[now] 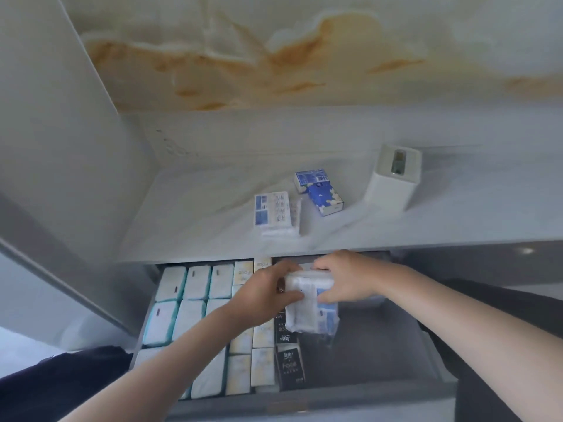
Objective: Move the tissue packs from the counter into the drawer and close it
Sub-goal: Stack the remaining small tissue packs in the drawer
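Tissue pack (306,295), white and blue, is held over the open drawer (380,345), in the grip of left hand (268,287) and right hand (344,278). A white pack (275,213) and a blue pack (326,199) lie on the worktop (198,208), not yet moved.

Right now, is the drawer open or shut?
Open. The drawer is pulled out below the counter, rows of tissue packs visible inside.
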The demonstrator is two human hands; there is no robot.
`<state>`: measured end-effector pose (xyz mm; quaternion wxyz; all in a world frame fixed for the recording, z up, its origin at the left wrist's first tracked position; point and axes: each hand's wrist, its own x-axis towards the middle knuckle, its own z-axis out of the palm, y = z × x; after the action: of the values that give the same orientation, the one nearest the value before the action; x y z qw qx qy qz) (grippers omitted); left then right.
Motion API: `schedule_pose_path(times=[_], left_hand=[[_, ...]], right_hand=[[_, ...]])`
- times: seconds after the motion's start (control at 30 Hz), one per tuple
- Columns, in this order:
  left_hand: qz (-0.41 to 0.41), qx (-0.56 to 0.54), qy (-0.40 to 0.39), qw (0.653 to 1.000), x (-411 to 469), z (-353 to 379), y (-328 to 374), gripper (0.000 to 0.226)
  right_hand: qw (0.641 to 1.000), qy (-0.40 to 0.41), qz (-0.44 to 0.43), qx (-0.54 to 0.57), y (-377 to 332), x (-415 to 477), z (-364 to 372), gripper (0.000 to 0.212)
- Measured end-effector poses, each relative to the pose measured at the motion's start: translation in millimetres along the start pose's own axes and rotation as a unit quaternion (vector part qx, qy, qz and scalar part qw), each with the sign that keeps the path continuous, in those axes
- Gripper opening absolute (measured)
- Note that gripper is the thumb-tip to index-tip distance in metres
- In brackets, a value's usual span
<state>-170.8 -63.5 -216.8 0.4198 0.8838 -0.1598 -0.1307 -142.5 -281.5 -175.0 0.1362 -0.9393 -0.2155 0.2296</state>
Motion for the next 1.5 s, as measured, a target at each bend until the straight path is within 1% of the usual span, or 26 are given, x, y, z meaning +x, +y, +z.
schedule_pose_path(times=[0.07, 0.13, 0.2, 0.27, 0.37, 0.43, 0.53, 0.63, 0.73, 0.83, 0.9, 0.97, 1.03, 1.1, 1.17, 1.23, 1.27, 1.33, 1.4, 1.43, 1.47, 1.5], left_hand=[[-0.001, 0.012, -0.049, 0.999, -6, 19, 5, 0.032], [-0.012, 0.018, -0.095, 0.995, -13, 37, 5, 0.031], [-0.016, 0.04, -0.133, 0.99, -19, 53, 0, 0.03], [-0.013, 0.101, -0.144, 0.984, -21, 66, -5, 0.03], [-0.021, 0.16, -0.126, 0.979, -17, 79, -12, 0.03], [-0.032, 0.205, -0.112, 0.972, -10, 86, -16, 0.03], [-0.028, 0.324, -0.117, 0.939, -1, 96, -17, 0.043], [-0.035, 0.387, -0.124, 0.913, 10, 104, -11, 0.052], [-0.036, 0.416, -0.116, 0.901, 16, 109, -13, 0.054], [-0.033, 0.429, -0.1, 0.897, 18, 114, -17, 0.058], [-0.027, 0.423, -0.072, 0.903, 18, 117, -21, 0.06], [-0.023, 0.415, -0.057, 0.908, 17, 120, -25, 0.06], [-0.015, 0.43, -0.062, 0.901, 17, 123, -30, 0.055], [-0.012, 0.446, -0.062, 0.893, 19, 126, -35, 0.049], [-0.014, 0.452, -0.067, 0.89, 23, 126, -39, 0.05], [-0.015, 0.448, -0.09, 0.889, 29, 123, -39, 0.056], [-0.019, 0.438, -0.104, 0.893, 32, 120, -39, 0.059], [-0.046, 0.386, -0.14, 0.911, 40, 106, -33, 0.059], [-0.093, 0.283, -0.159, 0.941, 51, 84, -21, 0.048], [-0.111, 0.232, -0.14, 0.956, 57, 71, -14, 0.039], [-0.121, 0.199, -0.093, 0.968, 65, 57, -6, 0.03], [-0.125, 0.188, -0.024, 0.974, 74, 43, 1, 0.023]], right_hand=[[0.998, -0.057, 0.017, -0.018, 4, -14, 9, 0.028], [0.993, -0.118, 0.027, -0.003, 6, -24, 18, 0.026], [0.989, -0.141, 0.018, -0.03, 6, -30, 33, 0.023], [0.989, -0.133, 0.007, -0.067, 5, -32, 54, 0.02], [0.987, -0.101, -0.012, -0.127, 14, -22, 86, 0.017], [0.982, -0.079, -0.016, -0.171, 23, -14, 101, 0.024], [0.973, -0.076, 0.012, -0.218, 33, -6, 115, 0.037], [0.968, -0.096, 0.06, -0.226, 40, 0, 126, 0.041], [0.97, -0.107, 0.105, -0.19, 48, 5, 132, 0.039], [0.979, -0.102, 0.125, -0.126, 53, 10, 133, 0.045], [0.98, -0.091, 0.115, -0.131, 52, 13, 133, 0.043], [0.979, -0.088, 0.106, -0.151, 50, 15, 132, 0.037], [0.976, -0.106, 0.098, -0.165, 48, 18, 128, 0.039], [0.967, -0.152, 0.083, -0.186, 45, 20, 117, 0.045], [0.957, -0.202, 0.073, -0.197, 42, 21, 96, 0.042], [0.956, -0.223, 0.087, -0.169, 37, 24, 67, 0.035], [0.96, -0.219, 0.095, -0.144, 35, 29, 54, 0.034], [0.975, -0.179, 0.082, -0.106, 32, 41, 31, 0.033], [0.99, -0.099, 0.047, -0.087, 29, 56, 12, 0.028], [0.996, -0.05, 0.029, -0.071, 26, 61, 1, 0.023], [0.999, -0.001, 0.015, -0.043, 24, 67, -7, 0.019], [0.999, 0.044, 0.007, -0.001, 22, 74, -15, 0.016]])
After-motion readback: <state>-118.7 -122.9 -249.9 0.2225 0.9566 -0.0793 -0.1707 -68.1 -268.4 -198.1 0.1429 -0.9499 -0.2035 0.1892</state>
